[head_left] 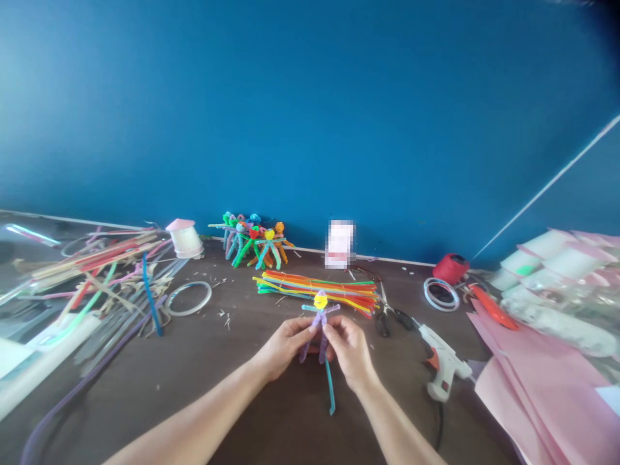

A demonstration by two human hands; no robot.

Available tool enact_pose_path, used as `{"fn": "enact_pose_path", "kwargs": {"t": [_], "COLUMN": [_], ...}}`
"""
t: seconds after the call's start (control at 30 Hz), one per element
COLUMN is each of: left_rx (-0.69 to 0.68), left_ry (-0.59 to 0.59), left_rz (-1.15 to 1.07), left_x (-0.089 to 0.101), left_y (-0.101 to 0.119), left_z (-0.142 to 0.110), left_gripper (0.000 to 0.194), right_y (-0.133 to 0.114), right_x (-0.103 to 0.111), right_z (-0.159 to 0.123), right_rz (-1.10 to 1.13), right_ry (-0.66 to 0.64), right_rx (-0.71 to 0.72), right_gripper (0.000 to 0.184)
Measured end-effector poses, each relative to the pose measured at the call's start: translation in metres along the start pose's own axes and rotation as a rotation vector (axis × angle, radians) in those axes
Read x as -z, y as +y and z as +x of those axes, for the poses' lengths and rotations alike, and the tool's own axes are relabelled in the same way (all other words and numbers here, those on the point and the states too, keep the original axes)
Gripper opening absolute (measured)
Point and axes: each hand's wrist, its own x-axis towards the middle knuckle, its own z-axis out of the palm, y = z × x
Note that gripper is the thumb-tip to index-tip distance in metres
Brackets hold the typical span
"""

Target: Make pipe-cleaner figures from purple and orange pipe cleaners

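Both my hands hold a small pipe-cleaner figure (320, 318) above the dark wooden table (232, 374). It has a yellow head, purple body and legs, and teal arms. My left hand (288, 349) pinches its purple body from the left. My right hand (349, 352) grips it from the right, and a teal pipe cleaner (330, 387) hangs below the fingers. Just beyond the figure lies a bundle of multicoloured pipe cleaners (314, 294), not touched by either hand.
A white hot glue gun (443, 358) and black-handled scissors (387, 316) lie to the right, beside pink paper sheets (533, 394). Finished pipe-cleaner figures (252, 242) stand against the blue wall (310, 110). Strips and sticks (97, 278) are heaped at left.
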Motion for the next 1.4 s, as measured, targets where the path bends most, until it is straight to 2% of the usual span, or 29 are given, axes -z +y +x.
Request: {"fn": "enact_pose_path", "kwargs": {"t": [0.13,0.23,0.33,0.5,0.67,0.83,0.93,1.07,1.17,1.3,1.4], "left_rx": [-0.035,-0.052,-0.064,-0.035,-0.021,-0.172,-0.191,-0.17,-0.232,-0.325,-0.402], "left_ry": [0.098,0.104,0.102,0.236,0.331,0.332,0.287,0.187,0.236,0.385,0.607], "left_rz": [0.074,0.106,0.091,-0.062,-0.091,-0.049,-0.031,0.161,0.456,0.573,0.698], "left_x": [0.007,0.009,0.006,-0.009,-0.02,-0.029,-0.027,-0.014,0.003,0.04,0.083], "left_y": [-0.005,-0.007,-0.006,0.0,-0.003,-0.005,-0.003,0.003,0.013,0.04,0.069], "left_z": [0.001,0.001,0.0,-0.003,0.0,0.006,0.006,-0.001,-0.004,0.0,0.006], "left_gripper": [0.034,0.032,0.029,0.034,0.037,0.04,0.037,0.027,0.022,0.021,0.029], "right_y": [-0.002,-0.003,-0.003,-0.001,0.002,-0.001,-0.003,-0.004,-0.005,-0.005,0.0], "right_x": [0.001,0.001,0.001,0.001,-0.001,-0.003,-0.002,0.0,0.001,0.002,0.002], "right_z": [-0.001,-0.001,-0.002,-0.003,-0.003,-0.003,-0.004,-0.004,-0.005,-0.004,0.0], "right_rz": [-0.033,-0.014,0.076,0.139,0.19,0.17,0.125,0.054,-0.019,-0.05,-0.073], "right_ry": [-0.128,-0.255,-0.299,-0.312,-0.255,-0.185,-0.176,-0.203,-0.22,-0.202,-0.165], "right_rx": [-0.035,-0.132,-0.173,-0.17,-0.096,-0.056,-0.018,0.023,0.034,0.024,0.0], "right_gripper": [0.025,0.028,0.03,0.038,0.034,0.034,0.034,0.031,0.031,0.04,0.04]}}
